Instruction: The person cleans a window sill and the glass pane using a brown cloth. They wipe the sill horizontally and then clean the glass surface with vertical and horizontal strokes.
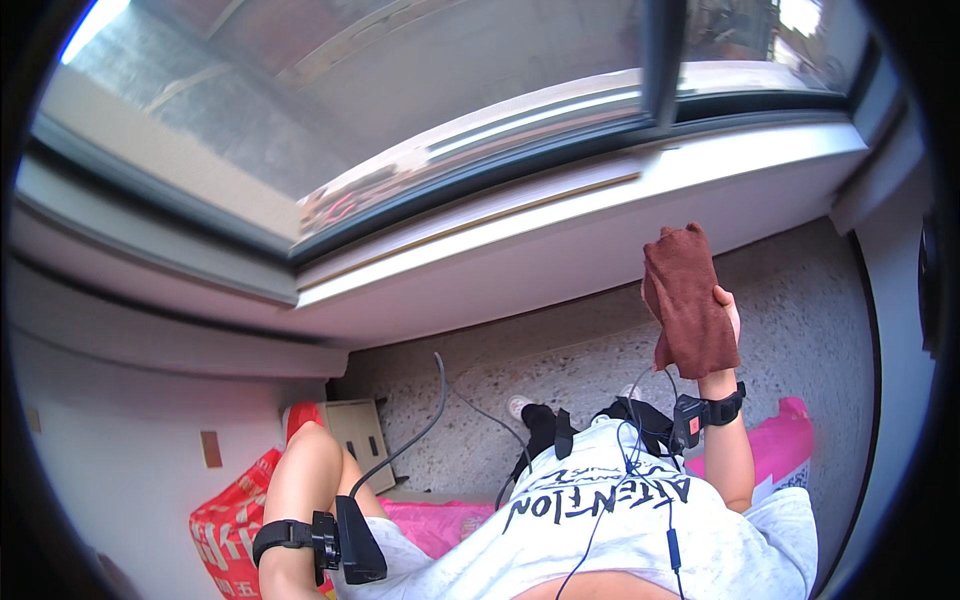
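Grasping one cloth (pixel 690 300), brown, with one hand, the right hand (pixel 731 312); pressing one digit against its right edge, hiding the remaining fingers behind the fabric; holding it out at the right, above the floor (pixel 800 310) and near the sill (pixel 760 160); letting it lie lengthwise over the hand, wrinkling at its far end. Bending the left arm (pixel 305 480) back toward the lower edge; having the left hand out of view, so being unable to tell its fingers as released or clenched.

Wearing two straps, one (pixel 285 540) on the left arm and one (pixel 727 405) at the right wrist; carrying two black boxes on them, one left (pixel 358 550) and one right (pixel 688 420); trailing one thick cable (pixel 425 420) from the left box, and several thin wires (pixel 630 465), too tangled for counting, across one white shirt (pixel 600 450) with black lettering; showing two shoes (pixel 518 405) on the grey, speckled floor.

Facing one window (pixel 450 90) beyond the sill, with two panes in view and one dark upright (pixel 660 70) between; having one small cabinet (pixel 350 430), beige, at the left, and one red bag (pixel 240 515) near it; showing two pink patches (pixel 765 440), one either side of the shirt.
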{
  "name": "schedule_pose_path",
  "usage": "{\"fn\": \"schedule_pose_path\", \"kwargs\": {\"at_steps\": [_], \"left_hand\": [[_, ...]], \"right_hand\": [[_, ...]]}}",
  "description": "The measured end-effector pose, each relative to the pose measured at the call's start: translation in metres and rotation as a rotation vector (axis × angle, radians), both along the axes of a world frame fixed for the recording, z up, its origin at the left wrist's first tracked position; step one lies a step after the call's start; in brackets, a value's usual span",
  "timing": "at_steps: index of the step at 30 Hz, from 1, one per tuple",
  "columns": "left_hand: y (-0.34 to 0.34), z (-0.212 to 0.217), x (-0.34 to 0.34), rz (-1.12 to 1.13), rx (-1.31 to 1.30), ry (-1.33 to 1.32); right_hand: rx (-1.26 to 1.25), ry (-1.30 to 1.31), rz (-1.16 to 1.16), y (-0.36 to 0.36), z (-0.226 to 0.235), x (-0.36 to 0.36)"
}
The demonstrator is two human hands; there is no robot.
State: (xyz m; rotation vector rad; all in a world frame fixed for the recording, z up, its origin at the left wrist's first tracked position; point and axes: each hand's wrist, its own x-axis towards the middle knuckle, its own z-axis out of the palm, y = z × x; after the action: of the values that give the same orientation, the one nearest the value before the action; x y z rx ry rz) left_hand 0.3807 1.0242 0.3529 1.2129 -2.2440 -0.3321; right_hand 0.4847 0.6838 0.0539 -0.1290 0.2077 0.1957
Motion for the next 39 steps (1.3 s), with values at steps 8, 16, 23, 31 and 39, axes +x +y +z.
{"fn": "schedule_pose_path", "kwargs": {"at_steps": [8, 16, 23, 31, 39], "left_hand": [[-0.125, -0.017, 0.035, -0.164, -0.106, 0.071], [-0.212, -0.039, 0.133, -0.312, -0.134, 0.213], [-0.258, -0.181, 0.240, 1.002, -0.453, 0.641], [-0.319, -0.204, 0.325, 1.362, -0.665, 0.833], [-0.345, -0.164, 0.342, 1.259, -0.810, 0.740]], "right_hand": [[-0.065, 0.072, -0.294, -0.156, -0.006, -0.030], [-0.031, 0.048, -0.381, -0.223, -0.038, -0.023], [0.005, 0.096, -0.451, -0.277, -0.047, 0.006], [-0.817, -0.333, -0.902, -0.366, 0.145, 0.179], [-1.770, -0.762, -1.820, -0.354, 0.335, 0.372]]}}
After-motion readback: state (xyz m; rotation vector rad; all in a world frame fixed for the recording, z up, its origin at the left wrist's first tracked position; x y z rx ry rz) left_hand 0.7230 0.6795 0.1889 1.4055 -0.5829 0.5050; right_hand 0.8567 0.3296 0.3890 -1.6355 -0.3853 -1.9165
